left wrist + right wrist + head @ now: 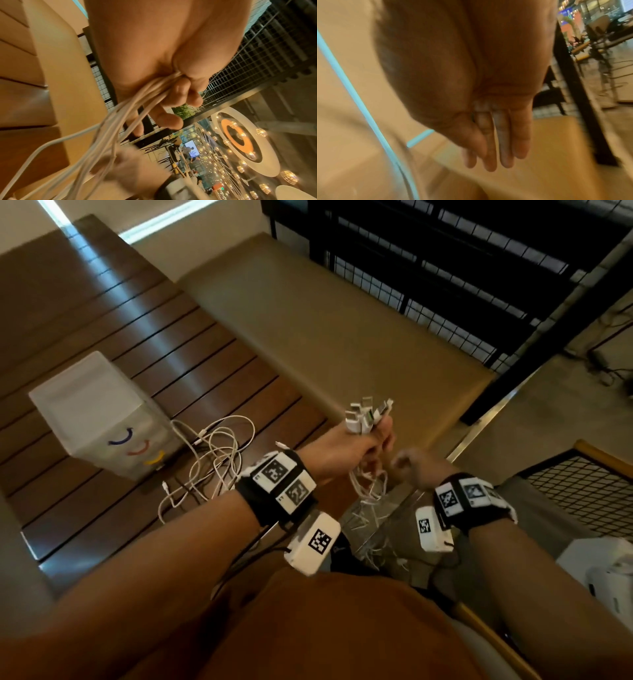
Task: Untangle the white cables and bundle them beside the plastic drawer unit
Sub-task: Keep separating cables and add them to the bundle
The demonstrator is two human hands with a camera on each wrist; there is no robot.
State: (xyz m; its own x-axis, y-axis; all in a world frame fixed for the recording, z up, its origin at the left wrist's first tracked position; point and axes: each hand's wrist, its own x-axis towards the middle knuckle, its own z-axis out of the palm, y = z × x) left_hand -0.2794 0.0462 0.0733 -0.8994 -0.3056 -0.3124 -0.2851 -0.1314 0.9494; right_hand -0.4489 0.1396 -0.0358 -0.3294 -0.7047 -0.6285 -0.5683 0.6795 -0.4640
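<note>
My left hand grips a bunch of white cables in its fist. Their white plugs stick out above the thumb, and the cords hang below it past the table's edge. In the left wrist view the curled fingers clamp the strands. My right hand hovers just right of the hanging cords, blurred. Seen from the right wrist, its fingers are straight and hold nothing. More white cable lies tangled on the slatted table, beside the translucent plastic drawer unit.
The dark slatted wooden table carries the drawer unit at its left. A tan ledge runs behind it, with a black wire railing beyond. A wire mesh panel and a white object sit at the right.
</note>
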